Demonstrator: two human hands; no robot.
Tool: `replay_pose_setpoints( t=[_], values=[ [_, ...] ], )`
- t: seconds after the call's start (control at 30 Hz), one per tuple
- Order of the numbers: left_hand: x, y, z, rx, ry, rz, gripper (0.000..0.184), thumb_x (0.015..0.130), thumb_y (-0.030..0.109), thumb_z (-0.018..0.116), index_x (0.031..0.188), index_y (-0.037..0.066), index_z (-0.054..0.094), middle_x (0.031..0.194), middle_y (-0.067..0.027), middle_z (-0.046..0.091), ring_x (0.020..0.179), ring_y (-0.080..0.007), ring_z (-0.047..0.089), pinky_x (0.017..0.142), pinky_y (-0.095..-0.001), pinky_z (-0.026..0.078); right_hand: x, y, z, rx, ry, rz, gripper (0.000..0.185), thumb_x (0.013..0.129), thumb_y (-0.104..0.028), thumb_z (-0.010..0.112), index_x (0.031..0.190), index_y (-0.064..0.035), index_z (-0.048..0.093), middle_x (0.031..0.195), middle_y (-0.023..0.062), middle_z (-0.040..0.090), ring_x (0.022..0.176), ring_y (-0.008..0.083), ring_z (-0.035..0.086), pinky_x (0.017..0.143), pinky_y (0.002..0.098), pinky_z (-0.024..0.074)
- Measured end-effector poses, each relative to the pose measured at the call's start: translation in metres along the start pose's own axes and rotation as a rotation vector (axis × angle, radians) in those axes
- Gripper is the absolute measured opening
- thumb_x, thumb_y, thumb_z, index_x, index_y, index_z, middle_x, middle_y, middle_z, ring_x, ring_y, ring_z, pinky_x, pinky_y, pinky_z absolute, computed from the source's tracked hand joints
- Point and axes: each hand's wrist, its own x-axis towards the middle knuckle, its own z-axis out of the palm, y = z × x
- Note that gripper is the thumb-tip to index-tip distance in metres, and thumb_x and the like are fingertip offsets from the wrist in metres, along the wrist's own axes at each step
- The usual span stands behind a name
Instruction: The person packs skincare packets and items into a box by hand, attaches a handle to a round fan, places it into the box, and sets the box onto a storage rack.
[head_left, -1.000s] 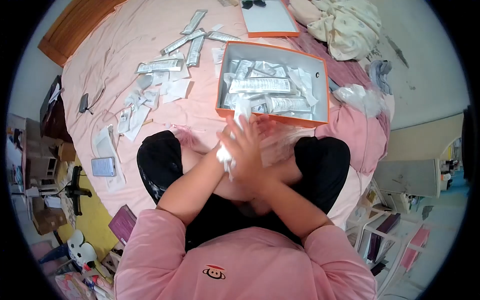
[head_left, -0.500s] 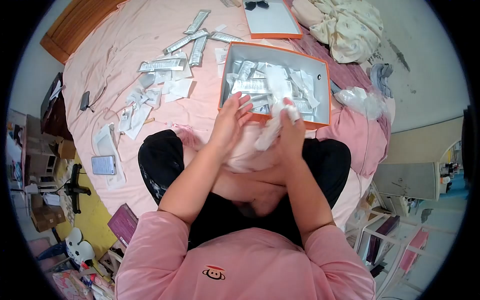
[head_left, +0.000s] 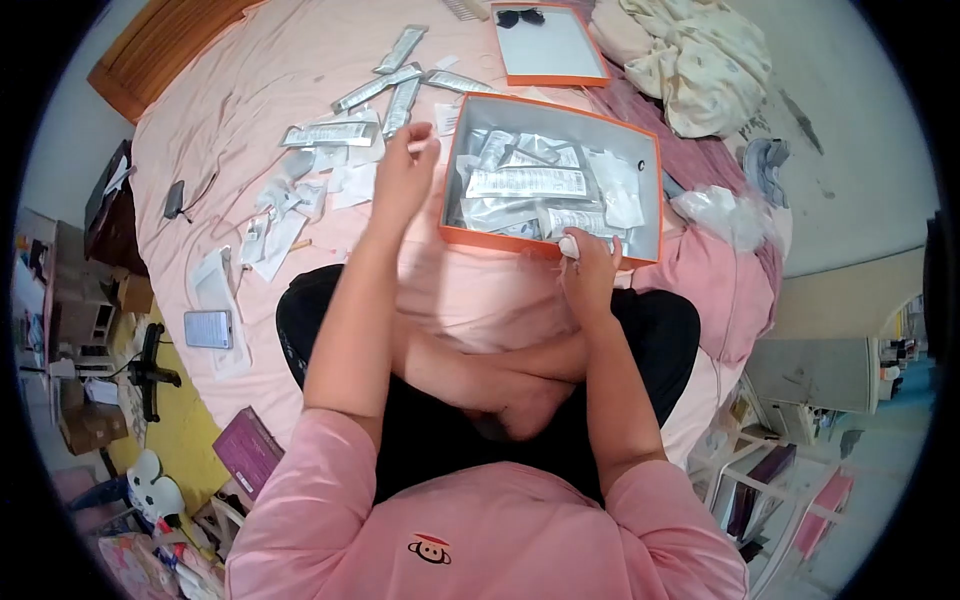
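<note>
My right hand is closed around a small white bundle at the near edge of an orange-rimmed shoebox. Only one end of the bundle shows, so its kind is unclear. Inside the box lie several silver-and-clear printed packets and a white packet. My left hand is left of the box, over the bed, with its fingers bent and apart and nothing visible in them. Beyond it, several long silver packets are scattered beside torn white wrappers.
The box's lid lies behind it with sunglasses on top. A phone rests on the bed at the left. Clear plastic bags and a cream blanket are on the right. My crossed legs are in front of the box.
My left hand has moved away from the box, leftward and forward toward the packets. My right hand has lowered to the box's near edge with the white bundle, of which less shows.
</note>
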Motion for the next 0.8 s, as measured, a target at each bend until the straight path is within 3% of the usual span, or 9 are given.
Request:
replay_pose_setpoints(
  t=[0.07,0.17,0.27,0.37,0.47,0.57,0.67,0.77,0.8],
  values=[
    [0.029,-0.019,-0.015,0.523,-0.001,0.065,0.049,0.079,0.029,0.059,0.120,0.007,0.041,0.127,-0.0196,0.039,0.111,-0.0331,0.045,0.087,-0.0422,0.040,0.000,0.003,0.007,-0.001,0.049,-0.020,0.034,0.069,-0.004,0.060,0.102,-0.0127,0.056,0.088,0.0049,0.056,0.091,0.0230,0.051,0.100,0.0468,0.0188],
    [0.041,-0.059,-0.022,0.926,0.017,-0.270,0.070,0.075,0.036,0.062,0.131,0.014,0.027,0.138,-0.0213,0.019,0.123,-0.0452,0.023,0.093,-0.0582,0.030,0.000,0.006,0.011,0.011,0.045,-0.025,0.035,0.069,-0.002,0.058,0.102,-0.0126,0.054,0.090,0.0050,0.054,0.093,0.0234,0.050,0.100,0.0463,0.0171],
    [0.041,-0.134,-0.041,0.967,-0.052,-0.527,0.087,0.070,0.038,0.066,0.137,0.022,0.012,0.141,-0.0210,0.003,0.123,-0.0536,0.010,0.091,-0.0687,0.022,0.000,0.006,0.010,0.005,0.051,-0.034,0.036,0.068,-0.001,0.057,0.103,-0.0125,0.053,0.090,0.0052,0.053,0.093,0.0238,0.049,0.100,0.0461,0.0160],
    [0.025,-0.112,-0.034,0.968,-0.082,-0.612,0.090,0.069,0.036,0.068,0.138,0.024,0.010,0.141,-0.0223,0.003,0.121,-0.0542,0.016,0.093,-0.0634,0.025,0.001,0.005,0.013,-0.014,0.068,-0.042,0.037,0.067,-0.001,0.057,0.102,-0.0131,0.054,0.088,0.0048,0.053,0.093,0.0232,0.049,0.100,0.0469,0.0172],
    [0.032,-0.134,-0.030,1.004,0.021,-0.480,0.077,0.073,0.030,0.064,0.136,0.023,0.021,0.139,-0.0218,0.013,0.118,-0.0478,0.030,0.093,-0.0536,0.033,0.002,0.005,0.013,-0.014,0.062,-0.044,0.039,0.065,-0.001,0.056,0.102,-0.0133,0.055,0.087,0.0045,0.053,0.093,0.0229,0.049,0.100,0.0474,0.0174],
    [0.035,-0.158,-0.039,0.925,0.130,-0.304,0.064,0.073,0.029,0.063,0.129,0.021,0.033,0.126,-0.0211,0.037,0.109,-0.0383,0.045,0.083,-0.0465,0.042,0.002,0.007,0.014,-0.002,0.052,-0.048,0.040,0.064,-0.001,0.056,0.102,-0.0134,0.055,0.086,0.0045,0.052,0.092,0.0227,0.048,0.100,0.0472,0.0172],
    [0.040,-0.158,-0.045,0.765,0.158,-0.286,0.043,0.077,0.025,0.058,0.117,0.016,0.046,0.113,-0.0173,0.048,0.105,-0.0331,0.049,0.079,-0.0434,0.044,0.002,0.006,0.011,-0.025,0.066,-0.052,0.039,0.064,-0.002,0.056,0.101,-0.0131,0.055,0.085,0.0044,0.052,0.092,0.0227,0.048,0.099,0.0465,0.0178],
    [0.030,-0.112,-0.037,0.910,0.097,-0.446,0.033,0.077,0.021,0.056,0.109,0.015,0.052,0.112,-0.0145,0.049,0.102,-0.0296,0.051,0.079,-0.0405,0.045,0.000,0.000,0.008,0.022,0.037,-0.045,0.040,0.064,0.000,0.054,0.102,-0.0121,0.054,0.088,0.0057,0.053,0.093,0.0232,0.048,0.099,0.0452,0.0172],
    [0.035,-0.123,-0.041,0.880,0.071,-0.446,0.031,0.076,0.021,0.057,0.106,0.015,0.053,0.112,-0.0143,0.048,0.102,-0.0295,0.050,0.079,-0.0403,0.045,0.001,0.000,0.006,0.046,0.023,-0.041,0.040,0.064,0.001,0.054,0.102,-0.0116,0.054,0.089,0.0064,0.053,0.094,0.0235,0.048,0.099,0.0447,0.0168]
  ],
)
